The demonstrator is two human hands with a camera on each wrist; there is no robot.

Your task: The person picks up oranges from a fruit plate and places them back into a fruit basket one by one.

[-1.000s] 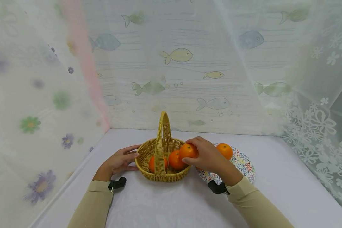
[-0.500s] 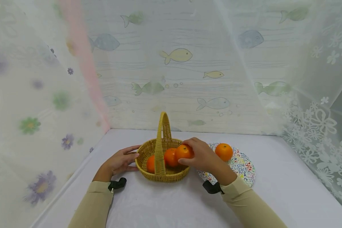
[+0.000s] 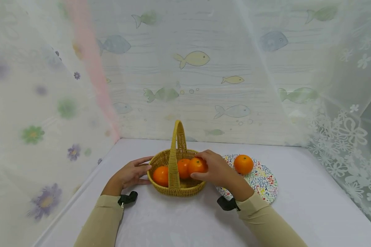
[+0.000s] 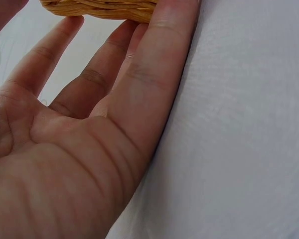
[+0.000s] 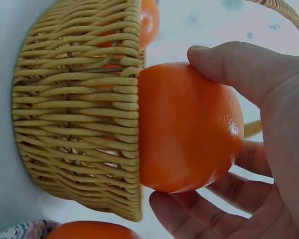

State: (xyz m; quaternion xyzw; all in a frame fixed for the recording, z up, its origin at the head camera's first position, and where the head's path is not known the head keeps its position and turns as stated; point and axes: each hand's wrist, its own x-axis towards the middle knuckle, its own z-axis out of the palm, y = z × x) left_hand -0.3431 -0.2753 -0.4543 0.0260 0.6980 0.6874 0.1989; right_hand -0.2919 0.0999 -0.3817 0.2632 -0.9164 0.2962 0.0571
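A yellow wicker basket point(image 3: 185, 192) with a tall handle stands on the table, two oranges point(image 3: 161, 176) lying in it. My right hand point(image 3: 217, 171) grips another orange point(image 5: 189, 127) between thumb and fingers, at the basket's right rim. It sits partly below the rim in the right wrist view, and in the head view it overlaps the middle orange point(image 3: 183, 168). At the basket's left side, my left hand point(image 3: 131, 174) rests with extended fingers point(image 4: 97, 74) against the wicker wall. One more orange point(image 3: 243, 164) lies on a colourful patterned plate point(image 3: 265, 185) to the right.
White cloth covers the table point(image 3: 173, 223). Behind it hangs a curtain point(image 3: 204, 85) printed with fish, and flowered sheer fabric point(image 3: 43, 137) closes off the left side. The basket handle point(image 3: 174, 154) arches up between the hands. Both wrists carry black camera mounts.
My right hand has moved left and slightly down with its orange, over the basket. The two oranges inside have shifted left. My left hand has stayed against the basket.
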